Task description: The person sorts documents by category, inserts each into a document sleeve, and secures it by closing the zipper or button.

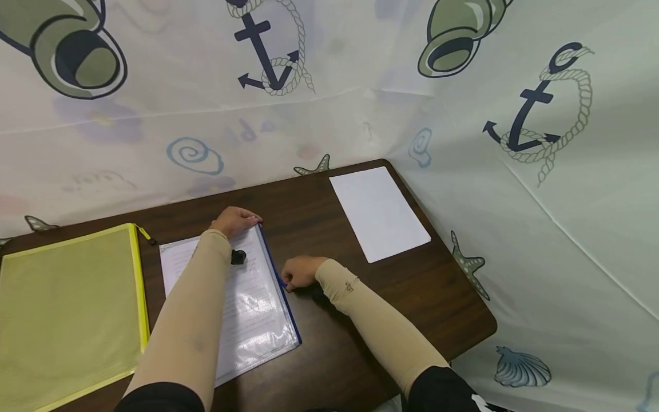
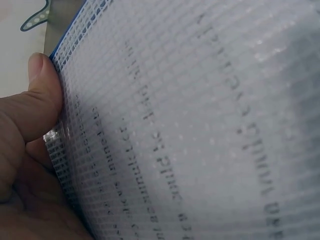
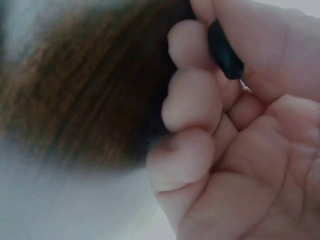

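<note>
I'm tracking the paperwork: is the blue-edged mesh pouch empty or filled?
Not empty: printed paper shows through the blue-edged mesh pouch, its text visible behind the grid. How full, I cannot tell.

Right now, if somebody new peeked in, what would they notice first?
Probably the large rectangular yellow pouch, leftmost on the dark brown wooden table. Beside it, the left hand grips the far corner of a clear, blue-edged plastic pouch with print showing through, while the right hand, by that edge, pinches a black tab.
</note>
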`<state>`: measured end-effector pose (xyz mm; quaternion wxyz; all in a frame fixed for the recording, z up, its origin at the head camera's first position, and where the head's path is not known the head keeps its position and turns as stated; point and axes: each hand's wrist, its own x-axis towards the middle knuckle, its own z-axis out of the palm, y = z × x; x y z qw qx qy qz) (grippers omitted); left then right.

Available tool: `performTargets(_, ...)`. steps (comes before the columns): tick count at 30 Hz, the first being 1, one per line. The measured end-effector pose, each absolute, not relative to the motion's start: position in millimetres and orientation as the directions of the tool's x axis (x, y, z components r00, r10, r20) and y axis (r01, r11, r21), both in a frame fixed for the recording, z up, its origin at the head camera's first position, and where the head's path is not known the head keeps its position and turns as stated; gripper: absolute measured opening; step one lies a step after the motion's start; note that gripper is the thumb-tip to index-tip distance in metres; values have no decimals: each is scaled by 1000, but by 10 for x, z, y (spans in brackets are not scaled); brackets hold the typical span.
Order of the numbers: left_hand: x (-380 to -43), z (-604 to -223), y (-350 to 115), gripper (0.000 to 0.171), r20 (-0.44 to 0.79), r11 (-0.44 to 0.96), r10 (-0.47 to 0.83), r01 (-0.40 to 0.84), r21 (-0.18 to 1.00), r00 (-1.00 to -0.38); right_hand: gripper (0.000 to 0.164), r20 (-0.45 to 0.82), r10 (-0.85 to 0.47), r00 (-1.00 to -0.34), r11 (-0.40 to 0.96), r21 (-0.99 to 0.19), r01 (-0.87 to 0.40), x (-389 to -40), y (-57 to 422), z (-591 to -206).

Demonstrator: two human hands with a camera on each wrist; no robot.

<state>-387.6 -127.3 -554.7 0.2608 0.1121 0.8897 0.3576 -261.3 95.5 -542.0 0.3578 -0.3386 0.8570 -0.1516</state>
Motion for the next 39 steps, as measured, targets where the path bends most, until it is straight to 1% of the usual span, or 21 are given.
performTargets(3,-3892,-5550,-1271,34,-377,724,385,22,689,-842,45,-492,-693,-527,720,-503,-478,-2611,959,-5422)
performTargets(9,-3913,-5606,-1276,34,-385,723,391,21,690,-836,42,-511,-686,-519,728,-483,-486,-2622,960,-5459)
performTargets(16,-3929,-5613,-1279,34,-381,738,380,28,674,-843,38,-493,-668,-558,743,-481,-465,-2566,968,-5461)
performTargets(23,-3900,-5562,-1274,35,-397,744,365,7,668,-842,37,-503,-677,-537,735,-485,-473,-2410,977,-5423)
performTargets(26,-3893,-5547,-1267,34,-404,739,350,-15,673,-845,37,-496,-684,-535,730,-479,-488,-2423,968,-5431)
performTargets(31,-3883,-5527,-1264,34,-404,740,348,-17,672,-846,37,-503,-687,-525,727,-474,-497,-2451,963,-5445)
performTargets(36,-3899,-5539,-1264,34,-404,735,343,-25,677,-848,38,-502,-684,-529,729,-483,-485,-2452,965,-5435)
performTargets(39,-3902,-5548,-1263,34,-403,733,345,-24,680,-848,39,-493,-678,-545,735,-486,-473,-2425,970,-5418)
